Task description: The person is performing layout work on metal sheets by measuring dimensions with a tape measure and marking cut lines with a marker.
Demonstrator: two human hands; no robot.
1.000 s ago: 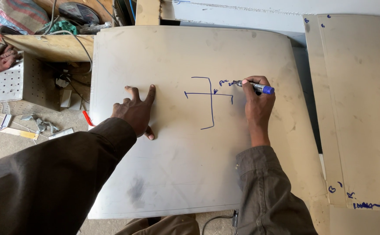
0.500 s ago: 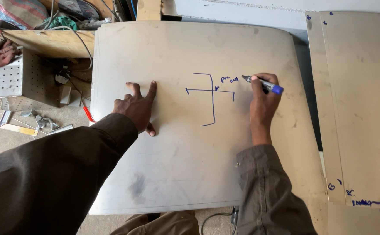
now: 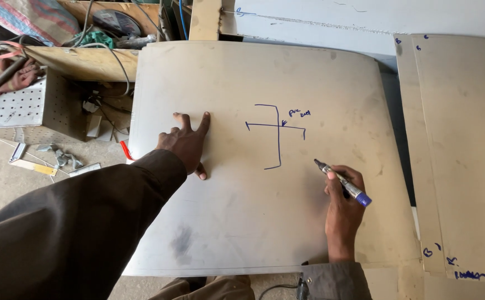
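A pale metal sheet (image 3: 237, 233) lies flat in front of me with blue marker lines (image 3: 278, 136) and a small scribble drawn near its middle. My left hand (image 3: 187, 143) rests flat on the sheet left of the drawing, fingers spread. My right hand (image 3: 343, 208) holds a blue-capped marker (image 3: 342, 182), tip pointing up-left, just off the sheet's surface below and to the right of the drawn lines.
A second sheet (image 3: 464, 144) with blue marks lies at the right. At the left are a wooden shelf (image 3: 81, 61) with cables, a perforated metal box (image 3: 17, 103), and small scraps on the concrete floor (image 3: 53, 161). A red-handled tool (image 3: 125, 150) pokes out beside the sheet's left edge.
My right hand has pulled the marker down and to the right, away from the small writing by the lines. My left hand has stayed pressed on the sheet.
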